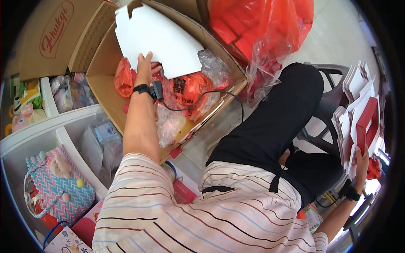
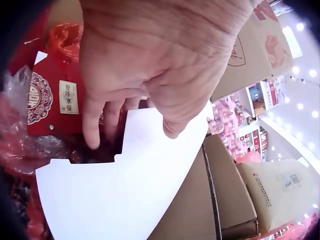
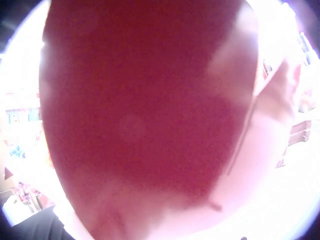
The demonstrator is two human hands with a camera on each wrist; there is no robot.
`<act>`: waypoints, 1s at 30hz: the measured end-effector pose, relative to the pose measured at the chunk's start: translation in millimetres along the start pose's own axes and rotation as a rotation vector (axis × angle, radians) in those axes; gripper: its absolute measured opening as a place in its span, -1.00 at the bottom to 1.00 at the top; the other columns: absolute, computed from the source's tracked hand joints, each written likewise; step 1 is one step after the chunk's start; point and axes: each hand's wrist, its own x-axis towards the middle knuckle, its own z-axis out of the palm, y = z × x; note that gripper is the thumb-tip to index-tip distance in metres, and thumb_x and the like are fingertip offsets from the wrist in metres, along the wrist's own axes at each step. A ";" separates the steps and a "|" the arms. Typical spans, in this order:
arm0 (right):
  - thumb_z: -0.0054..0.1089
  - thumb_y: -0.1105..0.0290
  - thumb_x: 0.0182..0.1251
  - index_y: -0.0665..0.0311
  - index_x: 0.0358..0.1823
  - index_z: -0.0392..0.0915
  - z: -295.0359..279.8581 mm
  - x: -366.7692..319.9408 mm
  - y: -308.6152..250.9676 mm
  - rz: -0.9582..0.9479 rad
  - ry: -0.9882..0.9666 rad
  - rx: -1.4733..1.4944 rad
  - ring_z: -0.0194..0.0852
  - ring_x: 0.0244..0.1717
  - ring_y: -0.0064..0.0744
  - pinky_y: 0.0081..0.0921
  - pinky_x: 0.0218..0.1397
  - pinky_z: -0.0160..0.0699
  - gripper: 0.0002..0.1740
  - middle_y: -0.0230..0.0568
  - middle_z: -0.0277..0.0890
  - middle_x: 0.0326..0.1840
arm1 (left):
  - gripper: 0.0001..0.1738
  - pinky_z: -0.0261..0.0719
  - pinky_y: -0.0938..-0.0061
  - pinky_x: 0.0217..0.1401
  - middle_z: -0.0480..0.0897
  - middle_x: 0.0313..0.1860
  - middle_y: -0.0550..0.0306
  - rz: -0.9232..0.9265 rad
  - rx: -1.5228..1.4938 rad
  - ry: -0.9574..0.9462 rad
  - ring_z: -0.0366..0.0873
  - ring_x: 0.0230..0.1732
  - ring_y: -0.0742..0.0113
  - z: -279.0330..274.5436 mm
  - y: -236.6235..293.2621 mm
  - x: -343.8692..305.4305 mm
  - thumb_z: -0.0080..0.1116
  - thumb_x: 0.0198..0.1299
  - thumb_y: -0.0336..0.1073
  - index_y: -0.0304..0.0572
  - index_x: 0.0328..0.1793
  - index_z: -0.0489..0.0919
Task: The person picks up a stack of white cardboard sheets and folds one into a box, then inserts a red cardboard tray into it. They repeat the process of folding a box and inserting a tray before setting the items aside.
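Observation:
In the head view my left hand (image 1: pixel 145 69) pinches a white die-cut cardboard sheet (image 1: pixel 158 38) by its notched edge, over a brown carton (image 1: pixel 103 78). The left wrist view has the thumb on the white face of the sheet (image 2: pixel 125 185), fingers reaching behind it. Beside those fingers lies a red packet (image 2: pixel 52 97) with a round ornate print. At the far right my right hand (image 1: pixel 360 166) grips a bundle of red and white folded cardboard (image 1: pixel 352 126). A dark red panel (image 3: pixel 145 100) of it fills most of the right wrist view.
Red bags (image 1: pixel 192 90) and clear plastic wrap (image 1: pixel 168 126) fill the carton. A large red plastic bag (image 1: pixel 261 25) stands behind it. White shelving (image 1: pixel 71 118) holds a woven bag (image 1: pixel 63 181) at left. A dark chair (image 1: pixel 322 114) stands right of the person's legs.

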 end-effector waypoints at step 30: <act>0.27 0.10 0.60 0.48 0.67 0.19 7.3 -4.9 1.8 -0.042 0.051 -0.005 0.30 -0.62 -0.73 -0.69 -0.57 0.19 -0.16 -0.47 0.42 -0.51 | -0.41 0.86 0.40 -0.15 0.62 0.08 -0.10 0.636 0.297 0.001 0.79 0.00 0.15 72.8 176.1 9.4 0.23 0.51 -0.06 -0.55 0.30 0.48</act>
